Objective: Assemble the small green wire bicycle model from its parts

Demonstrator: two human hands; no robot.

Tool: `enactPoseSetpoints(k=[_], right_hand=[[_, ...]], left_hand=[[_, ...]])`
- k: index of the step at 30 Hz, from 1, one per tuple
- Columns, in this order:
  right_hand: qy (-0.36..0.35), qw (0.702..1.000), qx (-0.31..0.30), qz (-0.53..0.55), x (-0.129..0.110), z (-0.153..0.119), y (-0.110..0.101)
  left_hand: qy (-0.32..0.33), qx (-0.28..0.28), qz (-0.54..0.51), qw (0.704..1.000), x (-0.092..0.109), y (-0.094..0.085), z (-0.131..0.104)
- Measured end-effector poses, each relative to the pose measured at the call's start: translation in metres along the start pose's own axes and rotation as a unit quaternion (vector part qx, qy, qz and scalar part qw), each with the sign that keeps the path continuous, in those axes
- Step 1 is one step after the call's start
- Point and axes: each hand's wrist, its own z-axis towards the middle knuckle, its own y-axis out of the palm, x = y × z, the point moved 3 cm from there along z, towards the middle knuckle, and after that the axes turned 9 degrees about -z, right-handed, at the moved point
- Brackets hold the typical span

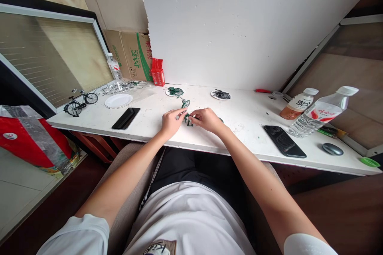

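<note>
A small green model bicycle (185, 104) stands near the table's front edge, with its wheel end pointing away from me. My left hand (172, 122) is closed, thumb and fingers pinching the model's middle from the left. On the other side, my right hand (207, 120) is closed in a pinch around a thin dark piece (194, 117), whose tip meets the model. The fingers partly cover the contact point, so the piece's kind is unclear. Farther back lie a plate of green bicycle parts (175, 91) and a plate of black bicycle parts (220, 94).
A black model bicycle (80, 102) stands at the left, near a stack of white plates (119, 101). Phones lie left (126, 118) and right (284, 141). Bottles (324, 111) and a mouse (332, 149) are at the right. A white foam board (245, 32) rises behind.
</note>
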Motion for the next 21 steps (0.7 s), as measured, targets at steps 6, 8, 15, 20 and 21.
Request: enactPoseSetpoints(k=[6, 8, 15, 20, 21], right_hand=[[0.026, 0.999, 0.018, -0.015, -0.007, 0.0, 0.001], [0.035, 0.999, 0.028, -0.023, -0.008, 0.0, 0.002], [0.074, 0.993, 0.05, -0.072, -0.007, 0.001, 0.008], [0.098, 0.987, 0.057, -0.112, -0.008, 0.002, 0.011], [0.103, 0.986, 0.056, -0.117, -0.008, 0.002, 0.011]], left_hand=[[-0.048, 0.001, -0.033, 0.998, -0.001, 0.0, 0.0], [-0.063, -0.003, -0.044, 0.997, -0.001, 0.0, 0.001], [-0.08, -0.022, -0.05, 0.995, -0.003, 0.001, 0.001], [-0.074, -0.02, -0.047, 0.996, -0.001, 0.001, 0.001], [-0.073, -0.019, -0.046, 0.996, 0.0, 0.002, 0.001]])
